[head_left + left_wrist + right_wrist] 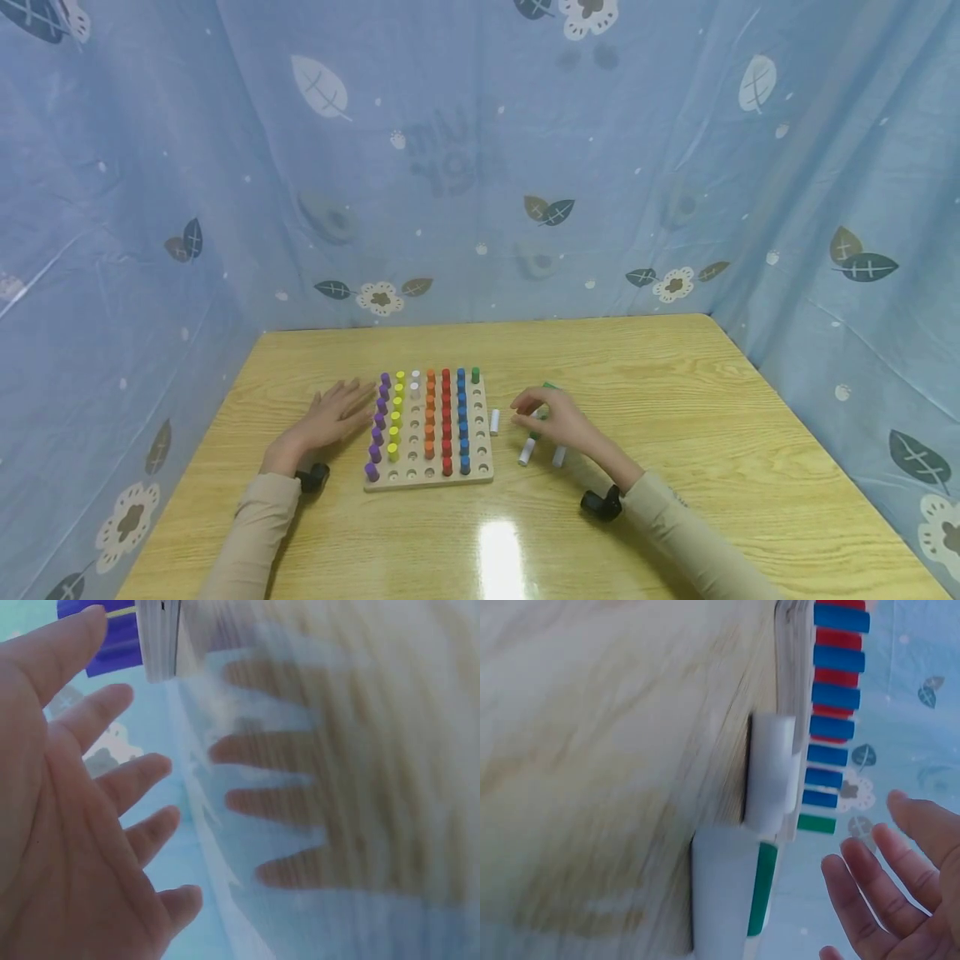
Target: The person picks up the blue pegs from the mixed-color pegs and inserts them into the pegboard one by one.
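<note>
A wooden peg board lies on the table, with upright purple, yellow, orange, red and blue pegs in rows. Two white pegs and one green peg stand at its far end, with bare holes nearer in their rows. My left hand is beside the board's left edge, its fingers straight and holding nothing in the left wrist view. Above loose green and white pegs, my right hand has loosely bent fingers; the right wrist view shows nothing between them. It partly hides these pegs in the head view.
One loose white peg lies close to the board's right edge. Two more, a white peg and another white peg, lie near the right hand. A blue patterned curtain surrounds the wooden table.
</note>
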### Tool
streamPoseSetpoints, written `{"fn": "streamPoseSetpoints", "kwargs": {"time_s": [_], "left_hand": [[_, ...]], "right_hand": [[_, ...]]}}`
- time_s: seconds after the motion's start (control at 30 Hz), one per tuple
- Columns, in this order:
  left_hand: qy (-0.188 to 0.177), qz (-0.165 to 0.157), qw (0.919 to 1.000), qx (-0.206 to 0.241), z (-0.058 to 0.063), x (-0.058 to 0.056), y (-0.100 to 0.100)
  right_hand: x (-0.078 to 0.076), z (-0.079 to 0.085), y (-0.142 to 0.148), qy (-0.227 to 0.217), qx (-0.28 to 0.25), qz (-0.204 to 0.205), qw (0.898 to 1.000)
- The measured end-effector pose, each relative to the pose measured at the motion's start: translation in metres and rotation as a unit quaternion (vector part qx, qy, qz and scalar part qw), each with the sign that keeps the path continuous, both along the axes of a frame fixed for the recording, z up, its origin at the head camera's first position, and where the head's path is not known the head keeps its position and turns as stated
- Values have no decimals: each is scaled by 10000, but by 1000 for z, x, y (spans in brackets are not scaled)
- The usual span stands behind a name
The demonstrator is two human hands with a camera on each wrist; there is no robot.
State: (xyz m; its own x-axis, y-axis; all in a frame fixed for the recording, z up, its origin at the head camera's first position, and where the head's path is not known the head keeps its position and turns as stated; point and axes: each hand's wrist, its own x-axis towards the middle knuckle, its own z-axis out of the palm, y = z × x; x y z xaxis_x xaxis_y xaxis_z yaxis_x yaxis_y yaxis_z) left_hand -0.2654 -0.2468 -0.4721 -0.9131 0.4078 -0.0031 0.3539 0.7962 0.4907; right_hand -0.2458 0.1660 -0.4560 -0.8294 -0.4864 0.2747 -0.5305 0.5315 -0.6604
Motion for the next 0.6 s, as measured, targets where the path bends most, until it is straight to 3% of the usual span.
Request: {"fn": "streamPoseSetpoints", "kwargs": {"time_s": [0.6], "left_hand": [[544, 321, 9971, -425, 1, -20, -6]], "right_hand": [[-27, 0, 30, 637, 125, -743, 9951]]}}
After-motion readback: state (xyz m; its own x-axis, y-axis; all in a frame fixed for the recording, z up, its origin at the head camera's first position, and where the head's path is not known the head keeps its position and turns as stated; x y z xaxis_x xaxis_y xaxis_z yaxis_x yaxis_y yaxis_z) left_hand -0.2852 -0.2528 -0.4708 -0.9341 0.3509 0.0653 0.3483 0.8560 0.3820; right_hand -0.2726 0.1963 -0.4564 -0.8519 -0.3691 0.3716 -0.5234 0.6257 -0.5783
